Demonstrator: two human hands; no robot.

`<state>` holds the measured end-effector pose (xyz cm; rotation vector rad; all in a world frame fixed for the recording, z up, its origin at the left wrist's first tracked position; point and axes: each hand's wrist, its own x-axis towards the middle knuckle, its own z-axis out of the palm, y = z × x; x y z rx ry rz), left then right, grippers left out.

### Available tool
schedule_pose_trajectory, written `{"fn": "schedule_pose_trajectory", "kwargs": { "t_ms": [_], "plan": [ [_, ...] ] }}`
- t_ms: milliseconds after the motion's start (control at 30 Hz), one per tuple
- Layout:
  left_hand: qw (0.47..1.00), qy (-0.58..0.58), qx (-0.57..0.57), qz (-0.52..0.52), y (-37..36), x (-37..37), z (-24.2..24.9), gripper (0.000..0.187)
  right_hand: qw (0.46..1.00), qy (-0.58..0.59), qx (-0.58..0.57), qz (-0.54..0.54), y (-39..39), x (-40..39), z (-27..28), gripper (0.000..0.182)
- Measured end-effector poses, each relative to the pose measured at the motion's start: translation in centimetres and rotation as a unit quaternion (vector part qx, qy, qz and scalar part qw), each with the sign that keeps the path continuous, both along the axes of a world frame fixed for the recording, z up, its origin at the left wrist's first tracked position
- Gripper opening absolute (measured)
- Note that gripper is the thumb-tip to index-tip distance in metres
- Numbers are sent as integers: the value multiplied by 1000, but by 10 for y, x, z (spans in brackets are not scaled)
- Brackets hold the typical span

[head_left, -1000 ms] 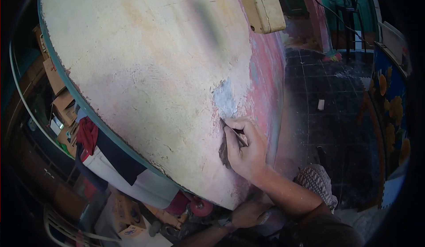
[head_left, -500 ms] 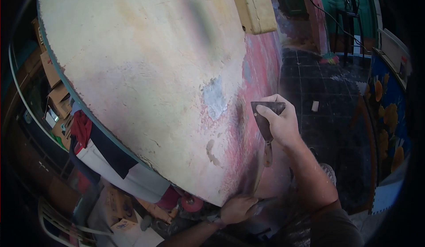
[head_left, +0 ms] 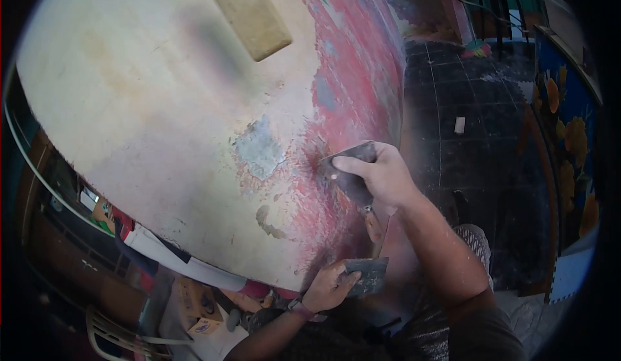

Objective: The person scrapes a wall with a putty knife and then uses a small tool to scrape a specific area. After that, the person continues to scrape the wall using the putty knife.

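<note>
My right hand (head_left: 390,178) grips a putty knife (head_left: 351,178) by its dark blade, thumb flat on the face. The knife's worn handle (head_left: 373,224) points down, and the blade's edge overlaps the rough pink band of the wall (head_left: 162,96). That wall is off-white with scuffed pink paint toward its right side. Left of the blade lies a grey-blue patch (head_left: 259,149), with a smaller chipped spot (head_left: 268,222) beneath it. Lower down, my left hand (head_left: 326,286) pinches a dark, flat rectangular plate (head_left: 367,277) near the wall's bottom edge.
A tan boxy bar (head_left: 249,18) juts across the wall's top. Dark floor tiles (head_left: 475,160) stretch to the right, with a small pale block (head_left: 460,125) on them. A blue patterned panel (head_left: 569,134) stands far right. Cardboard boxes (head_left: 197,306) and a chair (head_left: 123,335) are lower left.
My right hand has brought the putty knife left onto the pink part of the wall. My left hand has risen slightly, its flat plate now plainly visible. The whole view has shifted.
</note>
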<state>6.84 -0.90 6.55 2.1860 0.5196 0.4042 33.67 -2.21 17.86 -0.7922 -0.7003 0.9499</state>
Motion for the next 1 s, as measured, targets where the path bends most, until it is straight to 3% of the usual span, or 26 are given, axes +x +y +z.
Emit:
{"fn": "schedule_pose_trajectory", "kwargs": {
  "t_ms": [67,167,267,367,467,533,633,733,833,1000],
  "plan": [
    [999,6,45,-23,2,8,25,25,1000,-13,-3,-1,3,-5,4,19],
    [984,138,49,-99,8,22,67,27,999,-3,20,-49,12,-18,6,18],
    [920,251,211,-215,23,19,56,30,979,-101,55,-171,31,-55,-15,16],
    [900,264,237,-253,23,8,37,35,929,-189,142,-285,50,-98,-33,18],
    [904,191,277,-262,30,-2,10,40,865,-266,187,-382,59,-122,-39,25],
    [913,215,223,-264,30,-4,8,44,850,-286,187,-401,63,-131,-42,29],
    [910,240,187,-280,26,2,1,43,874,-276,179,-358,77,-119,-36,46],
    [907,230,161,-313,27,9,-2,43,849,-316,179,-384,82,-114,-30,47],
    [903,237,151,-326,27,7,-7,42,827,-346,184,-403,73,-122,-33,33],
    [908,251,55,-332,25,15,2,42,848,-290,171,-410,82,-113,-28,25]
  ]
}}
